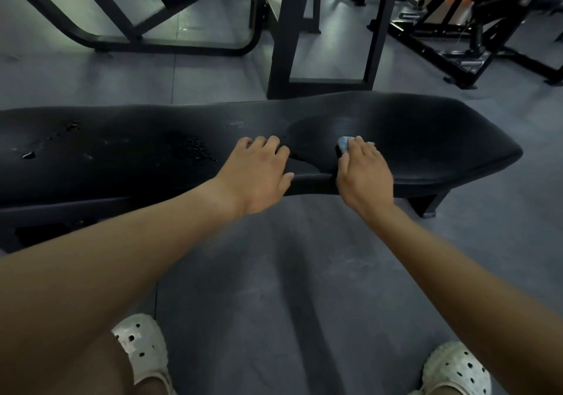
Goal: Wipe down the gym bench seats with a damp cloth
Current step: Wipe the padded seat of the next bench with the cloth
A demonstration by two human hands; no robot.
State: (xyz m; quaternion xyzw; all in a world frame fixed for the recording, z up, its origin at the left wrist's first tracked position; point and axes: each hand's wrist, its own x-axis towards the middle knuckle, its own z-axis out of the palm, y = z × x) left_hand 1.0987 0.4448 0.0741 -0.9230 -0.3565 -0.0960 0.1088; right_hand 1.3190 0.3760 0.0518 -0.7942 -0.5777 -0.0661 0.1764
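A long black padded gym bench (426, 138) runs across the view, wider at its right end. My right hand (364, 170) presses a small light-blue cloth (344, 144) onto the pad near the front edge; only a corner of the cloth shows beyond my fingers. My left hand (259, 172) rests on the bench just left of it, fingers bent on the pad and holding nothing. Water droplets (195, 147) glisten on the middle of the pad, and more wet spots (29, 154) lie near the left end. A darker smear surrounds the cloth.
Black steel machine frames (286, 28) stand on the grey rubber floor (274, 272) right behind the bench, with more racks (457, 44) at the back right. My feet in white perforated clogs (143, 349) stand in front of the bench.
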